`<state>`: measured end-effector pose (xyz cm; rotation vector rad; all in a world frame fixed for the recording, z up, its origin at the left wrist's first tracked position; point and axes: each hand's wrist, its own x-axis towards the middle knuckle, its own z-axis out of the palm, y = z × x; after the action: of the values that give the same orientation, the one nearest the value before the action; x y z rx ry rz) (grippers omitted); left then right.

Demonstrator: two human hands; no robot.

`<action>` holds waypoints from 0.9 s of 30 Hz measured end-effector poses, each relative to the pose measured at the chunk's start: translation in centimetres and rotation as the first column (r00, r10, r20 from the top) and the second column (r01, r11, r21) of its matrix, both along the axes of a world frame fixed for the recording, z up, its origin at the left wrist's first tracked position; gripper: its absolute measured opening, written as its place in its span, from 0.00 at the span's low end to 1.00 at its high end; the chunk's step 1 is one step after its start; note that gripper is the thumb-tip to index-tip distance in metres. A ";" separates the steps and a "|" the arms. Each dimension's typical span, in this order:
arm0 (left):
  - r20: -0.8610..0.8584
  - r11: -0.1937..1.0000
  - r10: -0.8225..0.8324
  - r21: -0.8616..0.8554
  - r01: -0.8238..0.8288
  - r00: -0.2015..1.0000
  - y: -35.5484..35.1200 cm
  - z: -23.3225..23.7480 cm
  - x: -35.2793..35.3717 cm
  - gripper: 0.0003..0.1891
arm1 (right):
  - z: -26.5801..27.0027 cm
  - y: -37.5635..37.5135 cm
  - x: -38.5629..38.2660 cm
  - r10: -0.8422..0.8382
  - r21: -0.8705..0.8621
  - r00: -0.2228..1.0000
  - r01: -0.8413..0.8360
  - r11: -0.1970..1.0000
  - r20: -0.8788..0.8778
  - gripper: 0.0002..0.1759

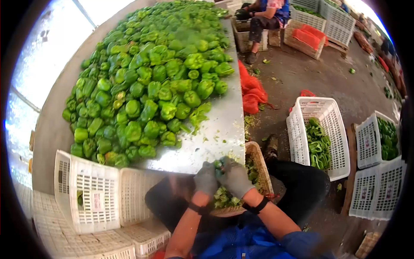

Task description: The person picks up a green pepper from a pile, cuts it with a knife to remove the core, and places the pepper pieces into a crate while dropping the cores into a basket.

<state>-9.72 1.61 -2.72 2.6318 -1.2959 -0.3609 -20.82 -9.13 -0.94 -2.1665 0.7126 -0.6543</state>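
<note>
My left hand [206, 179] and my right hand [235, 177], both in grey work gloves, meet at the front edge of the metal table [224, 125]. Their fingers are closed around a green bell pepper [218, 165], of which only a little shows between the gloves. Below them, a basket [265, 172] between my knees holds green scraps [226, 196]. A large heap of green bell peppers [146, 82] covers most of the tabletop, with torn bits [202, 113] scattered at its near right edge.
A white crate [343, 151] with cut green peppers stands right of my knee. Stacked crates [366, 151] are farther right. White crates [97, 194] stand at left. Red netting [251, 93] lies beside the table. Another person [269, 15] sits at the back.
</note>
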 end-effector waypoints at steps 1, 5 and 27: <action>0.045 0.997 -0.008 -0.071 0.012 0.999 -0.4 -0.1 -0.5 0.20 | -0.2 -0.5 0.2 -0.003 -0.043 1.000 0.004 0.999 0.019 0.16; 0.041 0.992 0.015 -0.123 -0.010 0.999 -1.1 0.9 -1.6 0.22 | 0.2 -2.0 -1.1 -0.028 0.130 0.999 0.032 0.991 -0.032 0.18; -0.325 0.760 -0.051 -0.626 -0.174 0.944 5.2 0.8 -5.6 0.27 | -0.5 -4.0 -9.3 -0.171 0.925 0.930 -0.274 0.264 0.325 0.13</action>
<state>-15.37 6.84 -1.90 1.9184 -0.9829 -0.2553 -30.08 -13.12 -1.39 -0.8173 0.5725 -0.3607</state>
